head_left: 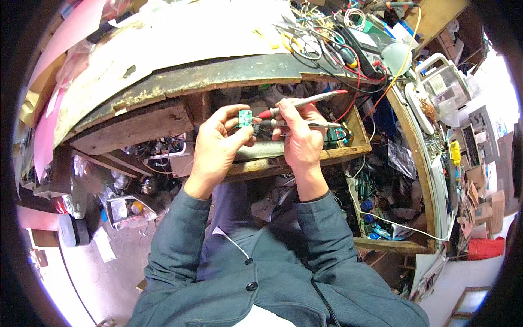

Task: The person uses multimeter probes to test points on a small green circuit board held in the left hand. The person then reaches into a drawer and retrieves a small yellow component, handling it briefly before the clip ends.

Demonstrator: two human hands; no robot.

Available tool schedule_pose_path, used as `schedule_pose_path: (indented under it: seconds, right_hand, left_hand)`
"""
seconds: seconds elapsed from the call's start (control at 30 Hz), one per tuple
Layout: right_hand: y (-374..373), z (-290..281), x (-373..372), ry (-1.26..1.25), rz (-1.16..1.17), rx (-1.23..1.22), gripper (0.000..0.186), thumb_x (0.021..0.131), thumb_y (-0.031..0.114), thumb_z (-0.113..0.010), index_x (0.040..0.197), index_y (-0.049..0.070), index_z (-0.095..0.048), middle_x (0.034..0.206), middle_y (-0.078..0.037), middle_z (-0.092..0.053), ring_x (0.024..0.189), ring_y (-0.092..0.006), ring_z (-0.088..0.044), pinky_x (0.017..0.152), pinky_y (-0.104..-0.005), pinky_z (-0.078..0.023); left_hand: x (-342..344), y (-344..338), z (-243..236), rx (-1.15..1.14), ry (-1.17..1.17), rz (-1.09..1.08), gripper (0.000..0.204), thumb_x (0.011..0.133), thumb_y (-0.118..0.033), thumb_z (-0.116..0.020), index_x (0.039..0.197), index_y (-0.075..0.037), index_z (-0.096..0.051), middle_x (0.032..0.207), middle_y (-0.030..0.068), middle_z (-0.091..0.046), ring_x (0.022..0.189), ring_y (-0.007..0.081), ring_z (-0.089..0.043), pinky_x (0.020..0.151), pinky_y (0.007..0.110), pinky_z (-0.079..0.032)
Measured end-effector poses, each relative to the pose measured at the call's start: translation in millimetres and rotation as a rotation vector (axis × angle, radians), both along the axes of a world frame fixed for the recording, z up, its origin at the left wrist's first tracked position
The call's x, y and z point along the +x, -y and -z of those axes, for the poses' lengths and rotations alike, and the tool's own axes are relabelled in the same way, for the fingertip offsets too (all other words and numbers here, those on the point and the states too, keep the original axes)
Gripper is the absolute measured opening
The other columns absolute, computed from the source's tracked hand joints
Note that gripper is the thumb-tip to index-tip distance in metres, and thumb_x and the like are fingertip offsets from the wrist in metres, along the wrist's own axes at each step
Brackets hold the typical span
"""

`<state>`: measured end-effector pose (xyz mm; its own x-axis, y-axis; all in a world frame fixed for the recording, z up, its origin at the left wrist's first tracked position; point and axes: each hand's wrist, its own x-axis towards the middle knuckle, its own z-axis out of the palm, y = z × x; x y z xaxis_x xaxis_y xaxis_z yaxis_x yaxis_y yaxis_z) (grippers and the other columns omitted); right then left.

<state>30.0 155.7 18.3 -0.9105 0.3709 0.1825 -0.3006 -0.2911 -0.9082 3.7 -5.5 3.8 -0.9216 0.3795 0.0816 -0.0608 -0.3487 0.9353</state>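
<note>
Between the fingers and thumb of my left hand (216, 143) is a small green circuit board (245, 117), held upright above an open drawer. My right hand (303, 133) grips two pen-shaped test probes side by side, one with a red front part (266, 114) and one with a dark front part (265, 123). Their front ends point left at the board's right edge; whether the tips touch it is too small to tell. The grey rear ends stick out to the right of my hand. My left fingertips partly cover the board.
Beyond my hands runs the worn bench edge (180, 76), with a bright white sheet (196, 32) on top. A multimeter (362, 44) sits among tangled wires at the far right. Below my hands is a wooden drawer (327, 155); another cluttered wooden compartment (389, 246) lies to the right.
</note>
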Motion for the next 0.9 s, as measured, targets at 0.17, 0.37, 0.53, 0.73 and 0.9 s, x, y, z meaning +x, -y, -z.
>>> schedule_pose_path:
  seconds: [0.17, 0.37, 0.53, 0.73, 0.9]
  right_hand:
    - [0.5, -1.8, 2.1, -0.010, -0.008, 0.007, 0.013, 0.096, 0.015, -0.066, 0.095, 0.002, -0.066, 0.081, -0.009, -0.071, 0.064, -0.0122, -0.067, 0.050, -0.0227, -0.049]
    - [-2.4, -0.7, 0.8, -0.014, -0.032, 0.017, 0.013, 0.096, 0.015, -0.066, 0.096, 0.002, -0.065, 0.083, -0.012, -0.073, 0.067, -0.0144, -0.070, 0.050, -0.0231, -0.049]
    - [-2.2, 0.6, 0.4, -0.014, -0.027, 0.025, 0.013, 0.096, 0.014, -0.066, 0.100, 0.002, -0.064, 0.084, -0.016, -0.072, 0.065, -0.0158, -0.068, 0.049, -0.0233, -0.048]
    - [0.9, -2.7, 2.6, 0.010, 0.024, 0.021, 0.014, 0.096, 0.016, -0.067, 0.094, 0.003, -0.067, 0.081, -0.009, -0.073, 0.061, -0.0103, -0.064, 0.049, -0.0224, -0.049]
    - [-0.3, 0.3, 1.0, -0.016, 0.022, 0.052, 0.014, 0.096, 0.017, -0.067, 0.094, 0.003, -0.067, 0.082, -0.010, -0.073, 0.060, -0.0097, -0.063, 0.049, -0.0222, -0.049]
  left_hand:
    - [-0.7, 0.3, 0.6, -0.001, 0.007, 0.008, 0.039, 0.090, 0.003, -0.064, 0.128, 0.003, -0.056, 0.107, 0.0083, -0.068, 0.083, 0.0122, -0.066, 0.074, 0.026, -0.057]
    - [-0.2, -0.4, -0.3, -0.009, 0.002, -0.004, 0.039, 0.090, 0.003, -0.064, 0.128, 0.002, -0.056, 0.107, 0.0097, -0.068, 0.083, 0.0121, -0.066, 0.074, 0.026, -0.058]
    - [-0.1, 1.1, -1.9, -0.021, 0.005, 0.007, 0.039, 0.090, 0.002, -0.064, 0.128, 0.003, -0.055, 0.108, 0.0104, -0.069, 0.086, 0.0121, -0.066, 0.074, 0.026, -0.058]
    - [-1.3, 0.2, 1.9, 0.014, -0.011, 0.019, 0.039, 0.090, 0.000, -0.066, 0.127, 0.003, -0.055, 0.109, 0.0121, -0.069, 0.086, 0.0126, -0.067, 0.074, 0.026, -0.057]
    - [-1.7, 1.9, 2.8, -0.002, -0.011, 0.015, 0.039, 0.091, -0.001, -0.066, 0.128, 0.004, -0.055, 0.109, 0.0122, -0.070, 0.082, 0.0126, -0.067, 0.073, 0.025, -0.056]
